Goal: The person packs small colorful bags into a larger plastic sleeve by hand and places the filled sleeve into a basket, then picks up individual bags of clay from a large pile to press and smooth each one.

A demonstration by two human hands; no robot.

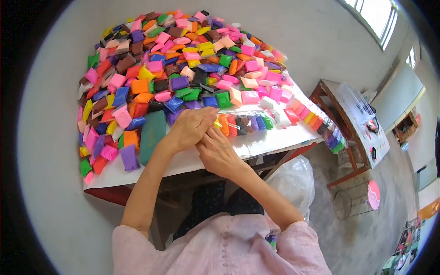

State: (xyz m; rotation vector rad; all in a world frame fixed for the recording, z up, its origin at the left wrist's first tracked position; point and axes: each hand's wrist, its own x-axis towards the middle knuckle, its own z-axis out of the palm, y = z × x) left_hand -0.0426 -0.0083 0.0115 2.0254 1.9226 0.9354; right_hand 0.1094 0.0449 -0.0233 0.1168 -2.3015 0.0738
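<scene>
On the worktop, a heap of packets fills the left side and the back. The flat block lies before it, near the front edge. Right of the block lies the filled strip; the second strip runs along the right edge, its near end at the corner. The plastic bag sits below. Farther right is a side table bearing what looks like a basket, with the stool before it.
</scene>
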